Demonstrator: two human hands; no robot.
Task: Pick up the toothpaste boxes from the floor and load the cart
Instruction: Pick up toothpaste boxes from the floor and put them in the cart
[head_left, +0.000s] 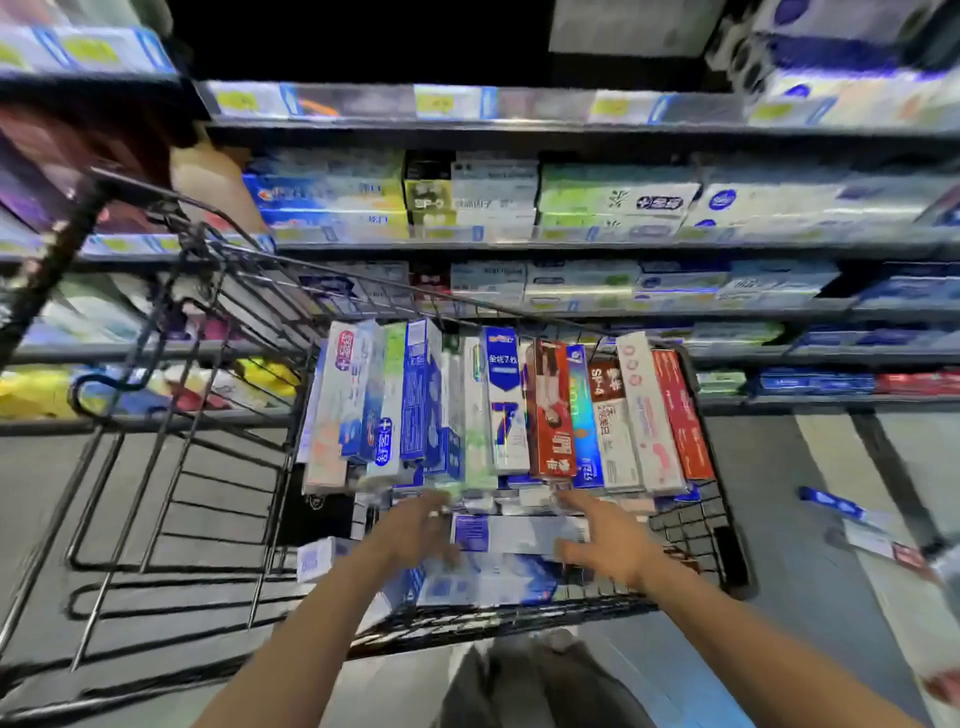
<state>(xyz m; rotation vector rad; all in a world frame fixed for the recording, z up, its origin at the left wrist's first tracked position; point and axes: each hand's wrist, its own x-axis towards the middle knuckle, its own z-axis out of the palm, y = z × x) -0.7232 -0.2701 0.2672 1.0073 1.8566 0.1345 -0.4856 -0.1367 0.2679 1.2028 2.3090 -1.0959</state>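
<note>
Both hands reach into the cart (691, 525), left hand (415, 535) and right hand (605, 545) with each grip released, fingers spread over flat-lying toothpaste boxes (519, 532), light, stiff cartons best pinched along their long sides, more boxes on the floor (852, 525).

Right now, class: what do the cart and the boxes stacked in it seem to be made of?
The cart: dark wire mesh, probably coated metal, judging by its thin rigid bars. The toothpaste boxes: likely glossy printed cardboard, given their sharp folded edges and sheen.
</note>
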